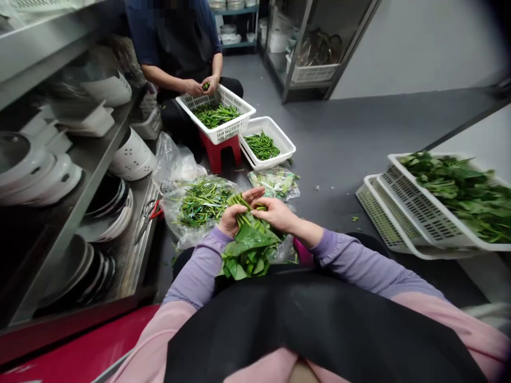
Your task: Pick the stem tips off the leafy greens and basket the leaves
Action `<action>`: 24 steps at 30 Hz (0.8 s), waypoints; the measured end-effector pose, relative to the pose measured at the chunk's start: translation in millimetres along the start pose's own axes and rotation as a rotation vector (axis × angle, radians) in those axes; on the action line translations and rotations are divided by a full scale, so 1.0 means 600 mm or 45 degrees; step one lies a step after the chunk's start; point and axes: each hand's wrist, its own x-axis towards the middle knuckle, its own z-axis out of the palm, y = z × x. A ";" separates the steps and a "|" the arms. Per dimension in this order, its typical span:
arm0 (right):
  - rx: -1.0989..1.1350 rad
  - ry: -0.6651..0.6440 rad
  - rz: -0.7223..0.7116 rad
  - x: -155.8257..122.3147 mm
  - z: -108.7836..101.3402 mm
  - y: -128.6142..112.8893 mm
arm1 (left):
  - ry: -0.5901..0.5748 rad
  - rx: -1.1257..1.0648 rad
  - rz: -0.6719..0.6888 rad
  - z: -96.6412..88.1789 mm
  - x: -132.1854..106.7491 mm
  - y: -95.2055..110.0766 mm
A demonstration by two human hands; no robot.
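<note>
A bunch of leafy greens hangs between my hands, leaves down toward my lap and stems pointing up and away. My left hand is closed around the stems, its fingertips showing beyond them. On the right of the bunch, my right hand pinches the stems between thumb and fingers. Just past my hands, a clear plastic bag lies open on the floor with a heap of cut green stems in it. A second plastic bag with green stems lies farther right.
A co-worker sits ahead, handling greens over a white basket of green pods on a red stool. Another white basket stands beside it. Stacked baskets with leafy greens are right. Left, shelves hold dishes and red-handled scissors.
</note>
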 end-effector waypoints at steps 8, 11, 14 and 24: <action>0.096 0.237 0.038 -0.031 -0.012 0.024 | 0.058 -0.083 -0.147 0.021 -0.011 0.000; -0.051 0.352 0.043 -0.036 -0.016 0.038 | 0.186 -0.147 -0.196 0.024 -0.010 0.002; -0.338 0.489 0.007 -0.038 -0.019 0.057 | 0.277 -0.095 -0.106 0.027 -0.008 -0.004; -1.010 0.738 -0.009 -0.057 -0.064 0.105 | 0.314 0.104 0.259 0.034 -0.020 0.015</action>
